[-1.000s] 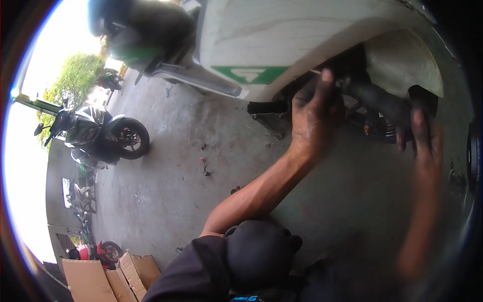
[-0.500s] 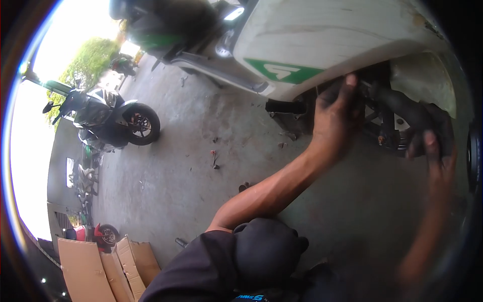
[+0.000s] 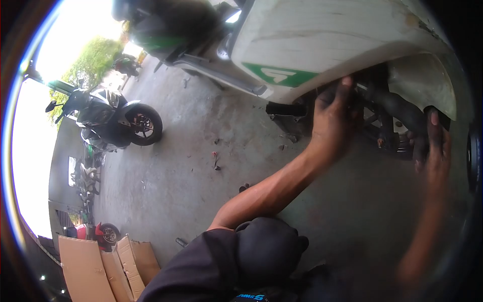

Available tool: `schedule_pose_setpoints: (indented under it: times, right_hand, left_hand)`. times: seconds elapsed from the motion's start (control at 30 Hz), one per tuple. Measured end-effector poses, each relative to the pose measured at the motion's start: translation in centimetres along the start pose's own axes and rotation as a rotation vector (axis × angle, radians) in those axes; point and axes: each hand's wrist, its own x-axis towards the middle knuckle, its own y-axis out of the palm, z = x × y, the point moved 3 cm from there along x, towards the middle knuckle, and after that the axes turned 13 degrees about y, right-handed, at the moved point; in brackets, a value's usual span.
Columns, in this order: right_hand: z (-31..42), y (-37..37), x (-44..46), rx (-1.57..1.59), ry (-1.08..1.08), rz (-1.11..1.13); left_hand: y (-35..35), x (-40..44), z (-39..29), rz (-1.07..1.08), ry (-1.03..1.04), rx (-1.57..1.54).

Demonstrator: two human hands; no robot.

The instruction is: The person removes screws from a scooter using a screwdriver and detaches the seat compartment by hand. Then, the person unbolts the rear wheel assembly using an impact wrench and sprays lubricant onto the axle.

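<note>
Your two hands at a dark tube (image 3: 403, 108) under the white panel (image 3: 322, 40), right side.
Right hand (image 3: 433, 146): fingers clamped round the tube's right end, likely steadying it. Left hand (image 3: 334, 115) near its left end; fingers mostly hidden, can't tell grip.

White scooter panel (image 3: 317, 40), cropped at the top
By its lower edge, the left hand (image 3: 336, 113) blocks sight of its own grip; the right forearm (image 3: 427, 231) is blurred; the right hand (image 3: 436, 143) partly covers what is perhaps a black tube (image 3: 402, 109).
</note>
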Motion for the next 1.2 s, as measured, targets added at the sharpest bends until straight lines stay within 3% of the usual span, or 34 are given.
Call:
schedule_pose_setpoints:
  times: [0.03,0.17,0.23,0.33,0.37,0.43,0.5,0.57,0.63,0.7,0.73,0.8,0.9,0.93,1.0,1.1,1.2]
  right_hand:
    - [0.4,-0.3,0.2,-0.010,0.012,0.024]
    - [1.8,-0.6,-0.7,0.511,0.176,0.144]
    - [0.9,0.1,-0.7,0.361,0.171,0.089]
    - [-2.8,0.5,-1.4,-0.239,0.093,-0.119]
    - [-2.6,0.6,-0.7,-0.258,0.092,-0.132]
    - [-0.9,0.6,-0.1,-0.001,0.185,-0.071]
    - [1.7,0.2,-0.4,0.414,0.307,0.045]
    - [2.5,0.4,-0.4,0.572,0.308,0.065]
    - [1.1,0.7,-0.5,0.319,0.246,-0.016]
    - [-1.9,1.8,-0.7,-0.030,0.181,-0.094]
    - [-2.2,1.9,-0.8,-0.116,0.151,-0.109]
    - [-1.1,1.3,-0.7,0.067,0.151,-0.017]
    - [3.6,-0.3,0.1,0.332,0.290,0.145]
    - [4.2,-0.3,0.4,0.397,0.315,0.167]
    - [2.0,-0.1,0.7,0.394,0.235,0.078]
    - [0.4,0.0,1.8,0.205,0.056,-0.108]
    - [2.7,-0.9,2.7,0.419,0.188,-0.071]
  left_hand:
    - [-0.1,0.0,0.0,0.005,0.000,-0.006]
    - [-0.7,0.3,0.1,-0.090,0.026,-0.052]
    - [-0.7,0.3,0.1,-0.088,0.004,-0.064]
    - [-0.4,0.1,0.6,-0.047,-0.062,-0.168]
    - [-0.6,0.2,0.9,-0.007,-0.080,-0.215]
    - [-0.9,0.0,1.6,-0.011,-0.144,-0.337]
    - [-2.6,0.3,2.4,0.094,0.007,-0.033]
    - [-6.8,0.8,4.5,0.301,0.353,0.691]
    - [-10.4,0.7,7.5,0.512,0.684,1.410]
    - [-13.2,0.0,10.7,0.741,0.754,1.864]
    - [-13.8,-0.4,11.6,0.865,0.658,1.949]
    - [-14.0,-0.4,12.4,0.951,0.600,2.050]
    - [-12.2,-1.0,9.2,0.954,0.667,2.189]
    - [-11.1,-1.0,7.7,1.056,0.675,2.281]
    - [-10.8,-1.5,5.8,1.154,0.800,2.365]
    - [-11.3,-1.6,5.7,1.106,1.022,2.294]
    - [-11.8,-1.2,6.0,0.968,0.827,2.065]
